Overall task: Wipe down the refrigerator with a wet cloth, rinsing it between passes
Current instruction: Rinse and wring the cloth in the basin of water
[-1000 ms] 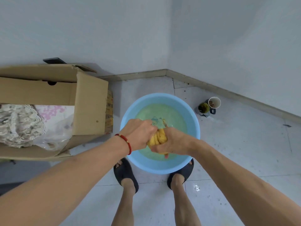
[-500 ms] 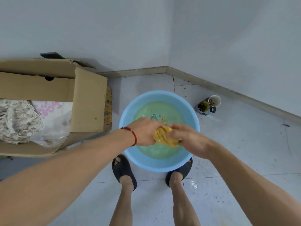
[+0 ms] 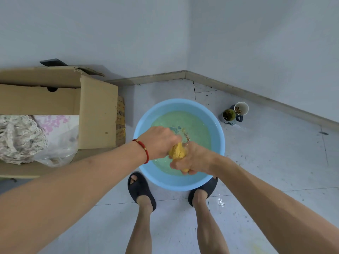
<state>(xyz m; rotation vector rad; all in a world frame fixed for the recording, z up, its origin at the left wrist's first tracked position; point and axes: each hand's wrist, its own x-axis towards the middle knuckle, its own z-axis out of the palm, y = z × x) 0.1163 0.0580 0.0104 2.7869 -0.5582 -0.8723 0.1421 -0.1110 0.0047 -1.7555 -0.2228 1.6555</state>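
A yellow cloth (image 3: 177, 153) is bunched into a tight roll above a blue basin (image 3: 219, 138) of greenish water on the floor. My left hand (image 3: 158, 142), with a red bracelet at the wrist, grips the roll's upper end. My right hand (image 3: 190, 159) grips its lower end, and a bit of cloth shows below the fingers. Both hands hang over the near half of the basin. The refrigerator is not in view.
An open cardboard box (image 3: 97, 110) with lace fabric and a plastic bag stands to the left of the basin. Two cups (image 3: 235, 112) sit on the tiles near the right wall. My feet in dark slippers (image 3: 141, 189) stand at the basin's near edge.
Half a second ago the cloth lay looser between my hands; now it is squeezed into a tight roll again, with my right hand drawn back toward me and turned under the cloth.
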